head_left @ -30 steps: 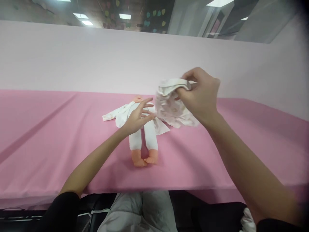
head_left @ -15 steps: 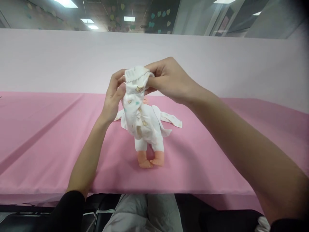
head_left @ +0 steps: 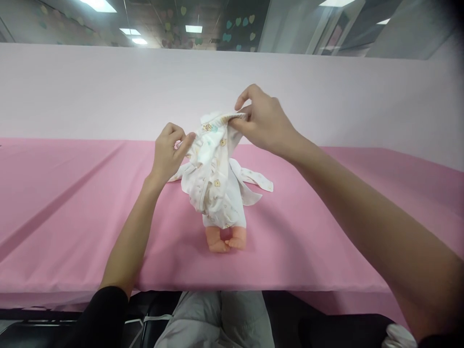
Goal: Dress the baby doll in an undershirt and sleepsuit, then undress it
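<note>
A small white printed pair of baby trousers (head_left: 213, 159) hangs bunched between my two hands above the table. My right hand (head_left: 263, 118) is closed on its ribbed top edge, thumb inside the cloth. At the left side of the garment, my left hand (head_left: 172, 150) pinches the fabric between thumb and fingers. Beneath it a baby doll (head_left: 237, 237) lies on its back, bare feet towards me. The doll's head and most of its body are hidden by the cloth. A white long-sleeved top (head_left: 257, 180) is spread under the doll, its sleeves out to both sides.
A pink cloth (head_left: 90, 217) covers the table, whose front edge is just before my lap (head_left: 217, 319). Behind it stands a white partition (head_left: 108, 92) with glass above. Dark chair parts (head_left: 344, 328) are below the table edge.
The trousers have gone from a narrow bunch to a wider, more opened shape. My right hand has shifted right and my left hand slightly down, so they are farther apart.
</note>
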A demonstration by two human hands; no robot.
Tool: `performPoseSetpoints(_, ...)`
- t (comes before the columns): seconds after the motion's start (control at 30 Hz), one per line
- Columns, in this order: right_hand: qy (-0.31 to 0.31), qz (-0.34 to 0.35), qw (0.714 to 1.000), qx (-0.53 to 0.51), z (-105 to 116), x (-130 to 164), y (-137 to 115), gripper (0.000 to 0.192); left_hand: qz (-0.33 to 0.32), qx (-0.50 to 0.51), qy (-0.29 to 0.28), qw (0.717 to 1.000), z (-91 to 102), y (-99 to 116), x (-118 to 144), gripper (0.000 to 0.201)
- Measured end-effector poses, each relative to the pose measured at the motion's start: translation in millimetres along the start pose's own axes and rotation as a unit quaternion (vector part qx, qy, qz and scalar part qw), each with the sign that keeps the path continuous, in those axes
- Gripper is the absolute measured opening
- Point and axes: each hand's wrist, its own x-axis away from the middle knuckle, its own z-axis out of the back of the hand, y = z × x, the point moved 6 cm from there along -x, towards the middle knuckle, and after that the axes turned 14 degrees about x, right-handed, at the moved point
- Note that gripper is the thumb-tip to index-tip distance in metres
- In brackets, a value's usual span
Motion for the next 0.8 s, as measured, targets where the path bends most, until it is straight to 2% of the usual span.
performPoseSetpoints(0.07, 0.012, -0.013, 0.999, 0.044, 2.8, -0.9, 12.4, 0.012, 0.026, 0.010, -0.020, 0.999, 2.6, -2.0, -0.2, 0.046)
performPoseSetpoints(0.13, -0.009, -0.023, 0.998, 0.054, 1.8, -0.9, 24.3, 0.016, 0.080, 0.054, -0.066, 0.993, 0.1, -8.1, 0.9, 0.049)
performPoseSetpoints(0.23, -0.054, -0.042, 0.998, 0.001, -0.1, 2.1, 37.7, 0.023, 0.130, 0.123, -0.104, 0.978, -1.7, -17.2, 1.9, 0.051)
performPoseSetpoints(0.3, -0.082, -0.051, 0.991, -0.097, 1.1, 5.1, 38.8, 0.024, 0.121, 0.155, -0.080, 0.977, 4.1, -18.0, -0.3, 0.050)
performPoseSetpoints(0.37, -0.092, -0.062, 0.968, -0.226, 6.3, 7.2, 33.7, 0.024, 0.097, 0.172, -0.065, 0.978, 9.7, -11.0, -2.1, 0.047)
performPoseSetpoints(0.47, -0.025, -0.087, 0.926, -0.368, 24.2, 5.5, 25.9, 0.025, 0.063, 0.136, -0.122, 0.981, 5.6, 12.1, -0.1, 0.039)
performPoseSetpoints(0.53, 0.025, -0.095, 0.920, -0.379, 35.3, 3.5, 24.1, 0.031, 0.030, 0.048, -0.139, 0.989, 0.6, 25.5, 2.6, 0.035)
performPoseSetpoints(0.6, 0.050, -0.074, 0.941, -0.325, 43.2, 2.3, 23.4, 0.037, -0.013, -0.049, -0.113, 0.992, -3.0, 29.2, 3.2, 0.030)
performPoseSetpoints(0.7, 0.019, 0.019, 0.992, -0.125, 47.5, 3.8, 20.7, 0.043, -0.068, -0.113, -0.084, 0.988, -10.9, 15.4, -4.5, 0.023)
performPoseSetpoints(0.73, 0.000, 0.047, 0.998, -0.041, 47.7, 5.0, 21.3, 0.044, -0.083, -0.114, -0.085, 0.986, -13.8, 9.2, -10.7, 0.022)
performPoseSetpoints(0.8, -0.029, 0.090, 0.990, 0.103, 50.9, 5.9, 25.4, 0.045, -0.111, -0.110, -0.095, 0.983, -18.3, 2.4, -29.2, 0.020)
